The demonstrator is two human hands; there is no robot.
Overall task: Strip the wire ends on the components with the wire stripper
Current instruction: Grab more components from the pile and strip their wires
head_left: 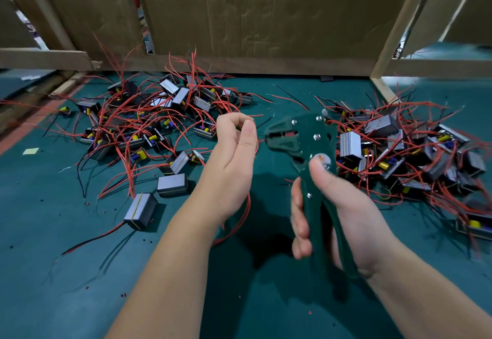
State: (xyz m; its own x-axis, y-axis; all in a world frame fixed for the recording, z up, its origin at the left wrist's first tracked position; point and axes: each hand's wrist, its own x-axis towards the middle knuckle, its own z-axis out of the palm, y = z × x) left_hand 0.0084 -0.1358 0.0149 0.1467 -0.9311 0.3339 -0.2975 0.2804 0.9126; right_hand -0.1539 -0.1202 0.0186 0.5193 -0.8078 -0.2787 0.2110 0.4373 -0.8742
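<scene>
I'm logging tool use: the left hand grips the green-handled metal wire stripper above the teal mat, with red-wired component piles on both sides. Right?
No. The head view shows the right hand gripping the green-handled metal wire stripper; the left hand pinches a thin red wire. The stripper is above the teal mat, with red-wired component piles on both sides.

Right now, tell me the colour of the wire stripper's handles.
Wire stripper handles: dark green, head view.
</scene>
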